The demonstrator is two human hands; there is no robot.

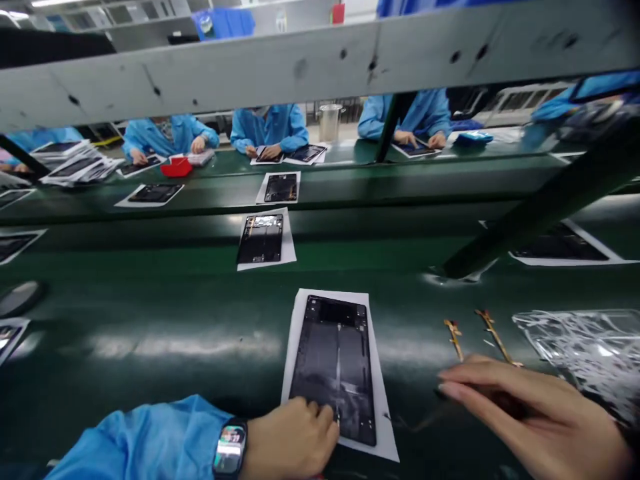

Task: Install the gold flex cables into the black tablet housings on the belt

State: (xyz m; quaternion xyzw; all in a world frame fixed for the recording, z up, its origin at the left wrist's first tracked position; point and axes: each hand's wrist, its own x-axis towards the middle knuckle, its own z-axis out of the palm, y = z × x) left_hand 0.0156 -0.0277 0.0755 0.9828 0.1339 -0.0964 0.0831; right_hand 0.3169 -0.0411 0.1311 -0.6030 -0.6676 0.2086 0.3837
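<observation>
In front of me a black tablet housing [333, 367] lies on a white sheet [380, 427], its inner side facing up. My left hand [295, 437] is closed, with curled fingers over the housing's lower left corner; whatever they hold is hidden. A bit of red shows beneath that hand. To the right of the sheet, my right hand [530, 413] pinches thumb and forefinger together. A small dark bit shows at the fingertips, too blurred to name. Just beyond this hand lie two orange flex cables, a shorter one [454, 339] and a longer one [497, 337].
A clear tray [590, 347] of white strips stands at the right. A dark green post [530, 207] slants up from the bench, and a grey beam [300, 67] crosses above. Another housing [261, 239] lies farther off. Co-workers in blue sleeves [270, 127] sit opposite.
</observation>
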